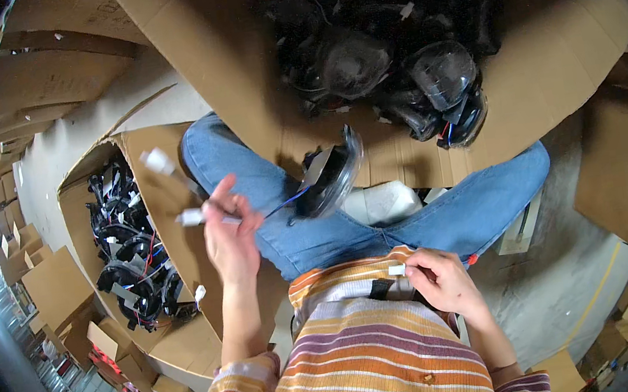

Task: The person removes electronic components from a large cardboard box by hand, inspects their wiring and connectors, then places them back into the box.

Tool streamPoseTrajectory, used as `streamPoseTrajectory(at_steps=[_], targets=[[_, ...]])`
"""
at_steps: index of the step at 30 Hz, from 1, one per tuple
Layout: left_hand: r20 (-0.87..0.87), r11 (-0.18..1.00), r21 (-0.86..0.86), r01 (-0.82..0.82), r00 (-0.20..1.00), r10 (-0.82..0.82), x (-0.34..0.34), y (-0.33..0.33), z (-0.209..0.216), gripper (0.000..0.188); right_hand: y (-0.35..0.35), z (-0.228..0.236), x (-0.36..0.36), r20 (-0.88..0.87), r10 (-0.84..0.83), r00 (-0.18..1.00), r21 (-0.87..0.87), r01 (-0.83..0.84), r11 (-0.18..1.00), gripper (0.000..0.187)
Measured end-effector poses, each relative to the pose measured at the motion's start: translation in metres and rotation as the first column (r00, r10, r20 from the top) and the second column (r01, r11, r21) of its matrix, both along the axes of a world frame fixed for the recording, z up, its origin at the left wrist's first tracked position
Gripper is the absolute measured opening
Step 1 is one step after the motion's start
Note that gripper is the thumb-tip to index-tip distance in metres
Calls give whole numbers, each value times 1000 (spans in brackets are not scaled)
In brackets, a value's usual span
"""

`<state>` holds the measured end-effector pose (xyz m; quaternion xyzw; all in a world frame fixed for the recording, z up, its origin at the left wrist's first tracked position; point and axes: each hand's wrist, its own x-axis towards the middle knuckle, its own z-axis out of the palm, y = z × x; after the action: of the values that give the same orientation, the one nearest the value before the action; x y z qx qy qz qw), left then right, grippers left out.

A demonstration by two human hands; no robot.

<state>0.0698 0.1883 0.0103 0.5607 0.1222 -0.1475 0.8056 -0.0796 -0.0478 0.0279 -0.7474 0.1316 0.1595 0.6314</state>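
Note:
My left hand (232, 229), fingers partly curled, grips the wires of a black round part with a clear lens-like cover (335, 178). A blue wire (295, 198) runs from my fingers to that part, which hangs over my left thigh with a pale tag on it. White plugs (191, 217) stick out to the left of the hand, and a blurred white connector (158, 161) shows above them. At my waist, my right hand (442, 280) pinches a small white piece (396, 270), too small to name surely.
A large cardboard box (556, 64) in front holds many black parts with clear covers (444, 74). Another open box (188, 290) on the left holds similar wired parts (132, 249). A white wrapped bundle (381, 203) lies between my legs. More cartons (58, 282) stand farther left.

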Motion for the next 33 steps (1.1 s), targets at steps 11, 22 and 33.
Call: streamPoseTrajectory(at_steps=[11, 22, 33], targets=[[224, 883, 87, -461, 873, 434, -10, 94, 31, 34, 11, 20, -7, -12, 145, 989, -96, -145, 985, 3], [402, 731, 677, -82, 874, -274, -17, -10, 98, 65, 12, 18, -14, -7, 140, 990, -99, -140, 985, 4], [335, 997, 73, 40, 940, -62, -24, -40, 71, 51, 12, 11, -13, 97, 127, 987, -73, -120, 990, 4]])
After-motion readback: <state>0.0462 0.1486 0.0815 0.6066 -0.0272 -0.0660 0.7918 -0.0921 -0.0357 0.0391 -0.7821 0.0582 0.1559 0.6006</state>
